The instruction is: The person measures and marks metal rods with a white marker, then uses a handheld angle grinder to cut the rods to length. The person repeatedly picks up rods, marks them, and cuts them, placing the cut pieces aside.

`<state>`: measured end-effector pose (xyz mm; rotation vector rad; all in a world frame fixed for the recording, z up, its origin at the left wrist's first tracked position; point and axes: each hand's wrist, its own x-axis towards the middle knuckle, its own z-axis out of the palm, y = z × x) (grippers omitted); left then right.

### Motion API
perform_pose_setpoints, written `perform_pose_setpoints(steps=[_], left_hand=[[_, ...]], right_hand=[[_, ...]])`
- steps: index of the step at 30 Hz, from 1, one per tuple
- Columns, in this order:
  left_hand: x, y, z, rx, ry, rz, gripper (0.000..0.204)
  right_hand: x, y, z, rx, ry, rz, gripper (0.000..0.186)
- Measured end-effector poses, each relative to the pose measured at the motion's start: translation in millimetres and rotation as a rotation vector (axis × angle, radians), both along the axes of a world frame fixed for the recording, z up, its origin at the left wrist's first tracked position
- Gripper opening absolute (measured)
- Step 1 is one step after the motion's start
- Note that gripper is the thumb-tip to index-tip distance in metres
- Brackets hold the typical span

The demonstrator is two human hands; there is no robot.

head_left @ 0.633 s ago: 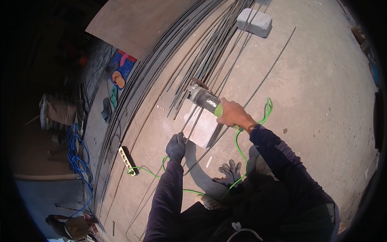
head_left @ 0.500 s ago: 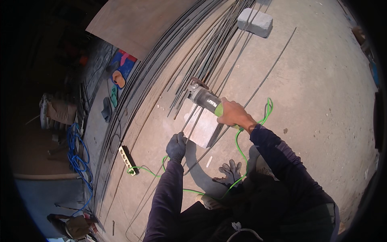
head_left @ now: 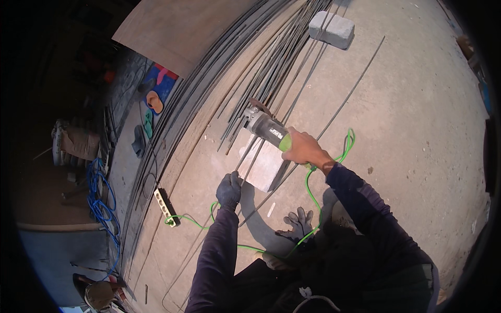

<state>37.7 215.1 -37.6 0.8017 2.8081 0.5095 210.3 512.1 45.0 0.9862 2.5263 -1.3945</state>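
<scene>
My bare right hand (head_left: 307, 148) is wrapped round the green rear body of an angle grinder (head_left: 267, 129). The grinder's disc (head_left: 260, 106) lies over thin steel rods, above a pale block (head_left: 264, 165); whether it touches a rod I cannot tell. In a dark grey glove, my left hand (head_left: 228, 191) is closed on a steel rod (head_left: 243, 158) that runs up across the block beneath the grinder. A second rod (head_left: 252, 168) lies close beside it. From the grinder a green cord (head_left: 308, 193) loops down past a loose grey glove (head_left: 298, 224) on the ground.
Many long rods (head_left: 271, 68) lie in a bundle at the far side, some over a grey block (head_left: 331, 30). One single rod (head_left: 347, 101) slants across the concrete. A power strip (head_left: 165, 207), blue cable (head_left: 102, 201) and sandals (head_left: 154, 102) lie left. A person's foot (head_left: 80, 284) shows lower left.
My hands and the grinder hold nearly the same place. At the lower left, the other person's leg and foot have shifted slightly.
</scene>
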Motion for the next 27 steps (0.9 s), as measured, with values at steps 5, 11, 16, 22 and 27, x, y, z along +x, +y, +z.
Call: perform_pose_setpoints(steps=[5,11,16,22,27], left_hand=[[-7.9,4.9,6.3,0.010,-0.036,0.103,0.040],[-66.0,-4.5,11.8,0.129,0.438,0.039,0.046],[-23.8,13.6,47.1,-0.024,0.034,0.043,0.048],[16.3,14.8,31.1,-0.075,-0.227,-0.022,0.054],[29.2,24.0,20.4,0.087,-0.268,0.048,0.052]], right_hand=[[13.3,6.2,-5.1,-0.124,0.160,-0.152,0.070],[31.8,33.9,11.1,0.030,0.162,-0.216,0.075],[42.7,37.0,0.2,0.058,0.105,-0.165,0.081],[36.1,6.5,-8.4,0.041,0.106,-0.118,0.068],[30.7,-13.0,-23.9,0.088,0.154,0.002,0.075]])
